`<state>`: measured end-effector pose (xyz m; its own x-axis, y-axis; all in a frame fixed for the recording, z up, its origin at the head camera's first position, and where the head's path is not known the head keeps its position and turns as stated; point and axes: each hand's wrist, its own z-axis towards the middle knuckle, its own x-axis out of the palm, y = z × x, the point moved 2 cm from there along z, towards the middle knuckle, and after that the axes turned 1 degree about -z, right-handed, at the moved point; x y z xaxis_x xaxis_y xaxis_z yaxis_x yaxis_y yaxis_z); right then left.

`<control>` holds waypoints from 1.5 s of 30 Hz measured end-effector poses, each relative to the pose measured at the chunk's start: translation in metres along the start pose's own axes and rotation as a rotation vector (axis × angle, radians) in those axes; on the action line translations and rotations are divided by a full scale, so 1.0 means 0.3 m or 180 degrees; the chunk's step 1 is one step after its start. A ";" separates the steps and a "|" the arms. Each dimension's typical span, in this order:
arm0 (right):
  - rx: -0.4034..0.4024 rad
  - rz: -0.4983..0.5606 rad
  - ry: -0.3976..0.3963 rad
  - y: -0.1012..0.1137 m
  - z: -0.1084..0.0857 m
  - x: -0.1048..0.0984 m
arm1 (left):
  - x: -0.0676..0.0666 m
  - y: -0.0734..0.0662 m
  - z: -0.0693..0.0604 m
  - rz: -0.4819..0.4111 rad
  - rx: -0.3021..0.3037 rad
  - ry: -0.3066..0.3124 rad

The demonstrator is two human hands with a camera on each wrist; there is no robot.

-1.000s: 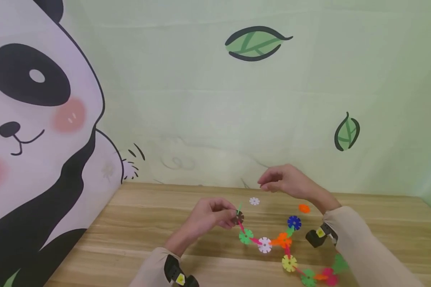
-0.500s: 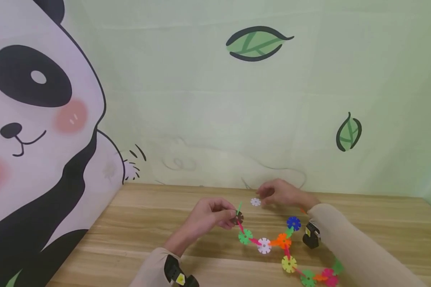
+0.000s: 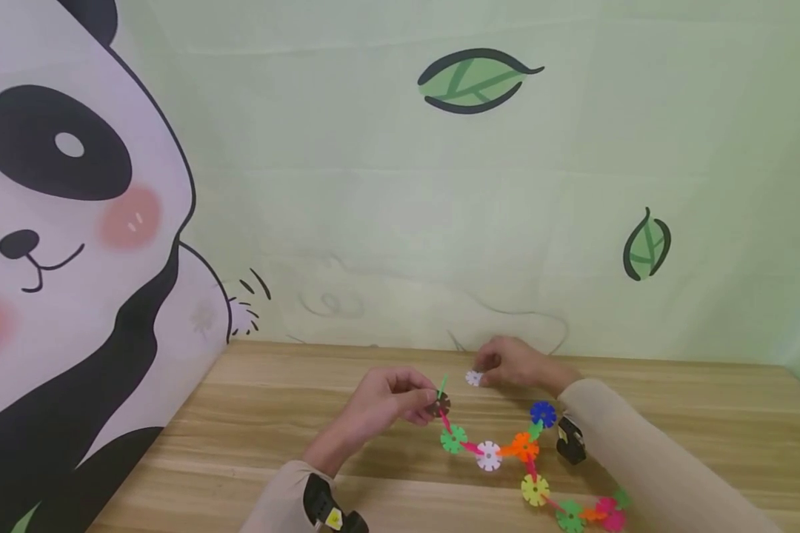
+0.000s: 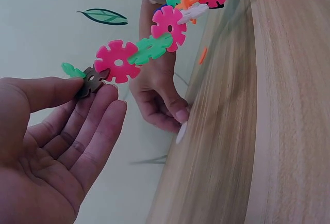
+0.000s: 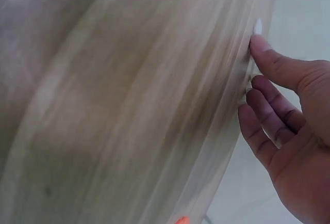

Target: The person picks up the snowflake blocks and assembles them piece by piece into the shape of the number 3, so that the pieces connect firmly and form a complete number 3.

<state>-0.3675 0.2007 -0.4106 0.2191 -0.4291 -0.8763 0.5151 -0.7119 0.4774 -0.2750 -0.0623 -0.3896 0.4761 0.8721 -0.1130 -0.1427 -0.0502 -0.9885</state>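
My left hand [image 3: 392, 400] pinches a brown notched building disc [image 4: 93, 82] between thumb and fingers. This disc ends a chain of interlocking plastic discs; a light green disc [image 4: 72, 70] is slotted onto it. From it the chain runs right, through a green disc [image 3: 453, 439], a white disc [image 3: 489, 456] and an orange disc [image 3: 524, 447]. There it branches to a blue disc [image 3: 543, 414] and a yellow disc [image 3: 535, 490]. At the table's far side, my right hand [image 3: 516, 364] grips the edge of a loose white disc [image 3: 472, 378] with its thumb and a mostly hidden finger.
A wooden table [image 3: 240, 429] lies below, backed by a pale green cloth [image 3: 347, 185] printed with a panda and leaves. An orange disc [image 4: 203, 55] lies on the table, hidden in the head view. The chain's pink disc [image 3: 612, 514] sits near my right sleeve [image 3: 647, 437].
My right hand has come down to the loose white disc and taken its edge. The right forearm now covers the loose orange disc in the head view. My left hand has barely moved.
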 end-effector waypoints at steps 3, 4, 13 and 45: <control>0.0008 0.0009 -0.0026 -0.001 -0.004 0.000 | 0.002 -0.002 -0.001 -0.0012 0.0014 0.0018; 0.0021 0.0029 -0.0017 -0.001 -0.005 0.000 | 0.002 -0.002 -0.002 -0.0013 0.0014 0.0018; -0.0061 0.0554 0.0494 0.060 0.007 0.019 | 0.000 -0.001 0.000 0.0018 -0.0026 0.0024; 0.0124 0.2025 -0.1074 0.323 -0.175 -0.112 | 0.017 0.000 0.000 -0.0064 0.0046 -0.0043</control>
<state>-0.2813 0.1753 -0.3384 0.1957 -0.9111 -0.3628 0.3414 -0.2835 0.8961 -0.2727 -0.0579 -0.3903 0.4672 0.8794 -0.0915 -0.1457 -0.0256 -0.9890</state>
